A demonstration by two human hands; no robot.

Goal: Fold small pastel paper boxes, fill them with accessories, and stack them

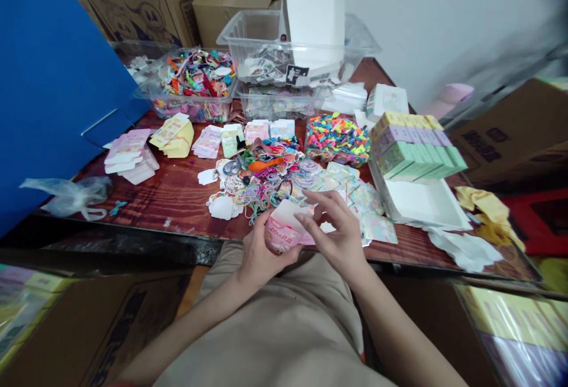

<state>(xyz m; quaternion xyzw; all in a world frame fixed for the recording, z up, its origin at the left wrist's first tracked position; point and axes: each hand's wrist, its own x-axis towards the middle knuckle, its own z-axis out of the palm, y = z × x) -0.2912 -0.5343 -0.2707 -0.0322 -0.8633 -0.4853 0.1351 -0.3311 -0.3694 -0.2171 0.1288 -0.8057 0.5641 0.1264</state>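
Note:
Just over the table's front edge, my left hand (261,257) is closed round a small pink paper box (284,230) with printed characters. Its pale top flap stands up. At the box's right side is my right hand (335,227), palm down, with its fingers apart and bent. The right thumb lies against or just over the flap; whether it presses there I cannot tell. Behind the hands is a heap of colourful cords and small trinkets (266,177). White cards (225,205) lie at the heap's left, and shiny clear packets (350,186) at its right.
Flat folded boxes in pink (131,153) and yellow (175,135) lie on the left of the table (173,197). Clear bins (186,103) stand at the back. A tub of bright small pieces (338,138) and a white tray (428,203) with stacked boxes (415,147) are at right.

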